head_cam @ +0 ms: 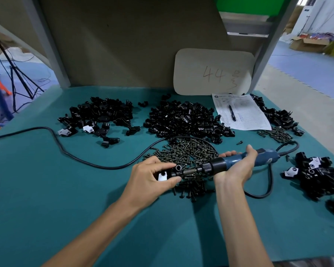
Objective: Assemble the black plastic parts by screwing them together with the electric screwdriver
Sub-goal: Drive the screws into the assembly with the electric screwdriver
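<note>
My left hand grips a black plastic part with a shiny flat face, held just above the teal table. My right hand holds the blue electric screwdriver sideways, its black nose and bit pressed into the part's right side. Beneath both hands lies a heap of dark screws. The screwdriver's black cable runs off to the left across the table.
Two big piles of black parts sit at the back, one left and one centre. Assembled pieces lie at the right edge. A paper sheet with a pen, a card marked 44 and more screws are back right.
</note>
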